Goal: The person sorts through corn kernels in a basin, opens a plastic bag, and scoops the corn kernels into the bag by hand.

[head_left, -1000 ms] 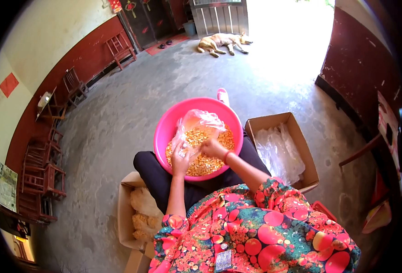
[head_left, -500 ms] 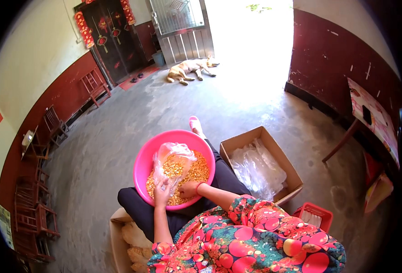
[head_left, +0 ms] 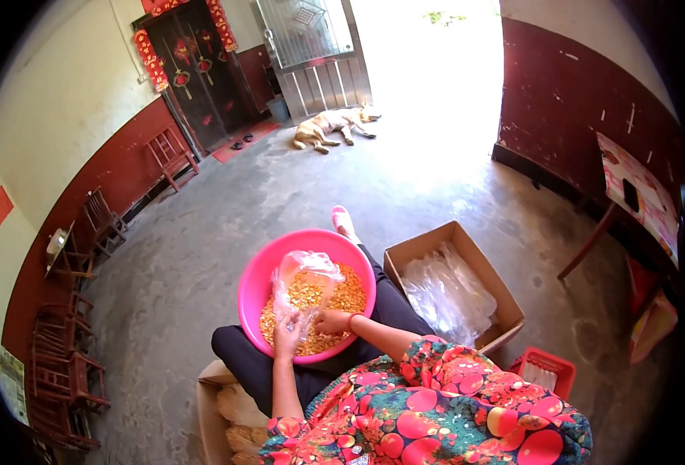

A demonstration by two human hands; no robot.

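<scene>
A pink basin (head_left: 251, 291) rests on my lap, with yellow corn kernels (head_left: 348, 294) inside. Over the kernels lies a clear plastic bag (head_left: 315, 262), its mouth spread, with kernels showing in or through it. My left hand (head_left: 287, 335) is closed on the near left edge of the bag. My right hand (head_left: 331, 321), with a red band at the wrist, is down at the kernels beside the bag's near right edge; its fingertips are hidden, so what they hold cannot be made out.
To the right stand a cardboard box (head_left: 505, 329) of clear bags and a red basket (head_left: 563, 376). Another box (head_left: 207, 403) with filled bags is at the lower left. A dog (head_left: 331, 128) lies near the doorway. Chairs line the left wall; a table (head_left: 641, 186) stands right.
The view has tilted up and shifted, so the basin sits lower in the picture. My right hand has moved down nearer my left hand at the bag's near side.
</scene>
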